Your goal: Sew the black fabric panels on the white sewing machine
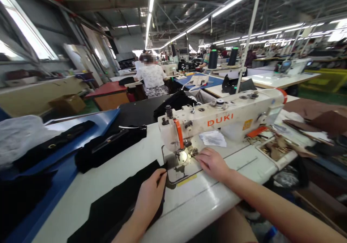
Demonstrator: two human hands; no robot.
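Observation:
A white sewing machine [200,123] marked DUKI stands on the white table, its lamp lighting the needle area. My left hand [151,188] pinches the corner of a black fabric piece [116,199], which lies along the table's front left, just left of the needle plate [173,174]. Close to the presser foot on its right side, my right hand [211,163] has its fingers drawn together near a small metal fitting [193,151]. Whether those fingertips hold anything is too small to make out.
Folded black pieces [111,145] lie at the left, beside a blue surface [105,120]. A white paper label stack [213,138] rests under the machine arm. At the right is a tray [279,150] with small parts. Ahead, a person in a white patterned top [153,76] sits working.

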